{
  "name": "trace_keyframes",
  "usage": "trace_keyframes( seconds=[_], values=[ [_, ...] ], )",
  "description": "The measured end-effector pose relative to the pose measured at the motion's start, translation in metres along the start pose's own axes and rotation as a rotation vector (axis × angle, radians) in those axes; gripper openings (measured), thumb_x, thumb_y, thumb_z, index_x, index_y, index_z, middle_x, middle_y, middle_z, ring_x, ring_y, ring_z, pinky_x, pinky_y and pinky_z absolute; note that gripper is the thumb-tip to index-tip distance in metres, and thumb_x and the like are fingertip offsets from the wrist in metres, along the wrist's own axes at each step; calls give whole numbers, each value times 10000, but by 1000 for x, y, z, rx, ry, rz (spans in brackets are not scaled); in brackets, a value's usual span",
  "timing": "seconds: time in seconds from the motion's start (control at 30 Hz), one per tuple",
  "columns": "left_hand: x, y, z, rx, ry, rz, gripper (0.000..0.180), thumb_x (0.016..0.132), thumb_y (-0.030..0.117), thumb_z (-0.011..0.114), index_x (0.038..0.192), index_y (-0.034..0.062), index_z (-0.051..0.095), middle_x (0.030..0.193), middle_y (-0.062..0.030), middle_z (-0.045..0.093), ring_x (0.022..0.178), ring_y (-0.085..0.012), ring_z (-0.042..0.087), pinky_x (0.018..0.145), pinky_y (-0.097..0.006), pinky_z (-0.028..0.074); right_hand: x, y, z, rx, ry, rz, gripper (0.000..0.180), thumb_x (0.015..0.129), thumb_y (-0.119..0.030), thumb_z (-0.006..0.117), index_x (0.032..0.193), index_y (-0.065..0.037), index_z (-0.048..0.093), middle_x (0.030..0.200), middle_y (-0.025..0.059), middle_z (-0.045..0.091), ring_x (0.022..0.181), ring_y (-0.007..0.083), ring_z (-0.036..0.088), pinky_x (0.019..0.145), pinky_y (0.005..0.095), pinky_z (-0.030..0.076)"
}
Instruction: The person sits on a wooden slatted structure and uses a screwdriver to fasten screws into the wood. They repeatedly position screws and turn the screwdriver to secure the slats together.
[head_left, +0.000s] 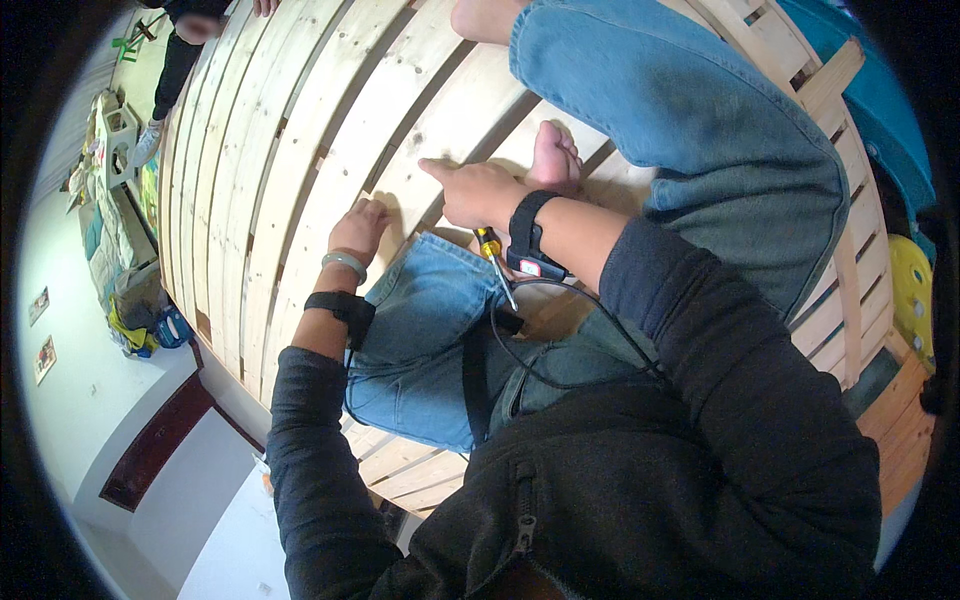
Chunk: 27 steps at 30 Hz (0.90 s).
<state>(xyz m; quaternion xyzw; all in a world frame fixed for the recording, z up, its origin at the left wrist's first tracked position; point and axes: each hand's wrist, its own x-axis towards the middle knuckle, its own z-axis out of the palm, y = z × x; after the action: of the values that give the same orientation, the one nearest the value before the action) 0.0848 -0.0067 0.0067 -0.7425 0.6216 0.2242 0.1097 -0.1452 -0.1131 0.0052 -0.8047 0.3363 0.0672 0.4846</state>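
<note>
My right hand point(480, 192) is over the pale wooden slats point(440, 120), its index finger stretched out onto a slat. Its other fingers curl round a screwdriver point(489, 243) with a yellow and black handle; the metal shaft points back toward my lap. To its left, my left hand point(360, 228) rests at a slat, fingers bent and pressed together. Whether a small thing sits between those fingertips is hidden. Black straps are on both wrists, and a black cable point(540, 378) loops from them across my lap.
My legs in blue jeans point(690, 100) are folded on the slatted frame, with a bare foot point(555, 155) beside my right hand. Another person's leg point(172, 75) shows at the far left. Folded bedding point(120, 245) and bags lie beyond the frame. A blue plastic thing point(885, 130) stands at right.
</note>
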Motion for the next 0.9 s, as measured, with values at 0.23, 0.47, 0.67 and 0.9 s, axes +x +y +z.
trace_keyframes(
  seconds=[0.23, 0.47, 0.67, 0.9],
  values=[
    [38, -54, -75, -991, 530, -302, 212, 897, 215, 622, 1064, 88, 648, 975, -17, 667, 848, -96, 597, 695, -248, 461, 0, -1, -2, 32, -47, 38, 652, 798, -98, 457, 1429, -132, 298, 1112, 226, 613, 975, 364, 619, 836, 455, 480],
    [66, -107, -205, -1238, 747, -422, 198, 889, 238, 639, 1059, 138, 619, 1045, 3, 675, 932, -80, 595, 811, -271, 425, 3, 1, 2, 35, -7, -1, 688, 790, -118, 487, 1441, -131, 264, 1002, 259, 632, 893, 378, 629, 805, 454, 476],
    [86, -133, -259, -1299, 821, -382, 140, 858, 296, 682, 895, 161, 664, 722, 81, 568, 564, -21, 433, 535, -187, 356, 0, 0, -4, 54, -44, 12, 646, 797, -133, 496, 1416, -130, 313, 1018, 234, 634, 902, 394, 619, 819, 480, 479],
    [87, -131, -258, -1167, 845, -486, 138, 793, 238, 741, 891, 186, 659, 697, 85, 577, 657, -39, 532, 568, -216, 402, 2, -3, -4, 30, -24, 18, 651, 817, -173, 524, 1427, -174, 296, 935, 234, 646, 848, 394, 628, 794, 486, 477]
  ],
)
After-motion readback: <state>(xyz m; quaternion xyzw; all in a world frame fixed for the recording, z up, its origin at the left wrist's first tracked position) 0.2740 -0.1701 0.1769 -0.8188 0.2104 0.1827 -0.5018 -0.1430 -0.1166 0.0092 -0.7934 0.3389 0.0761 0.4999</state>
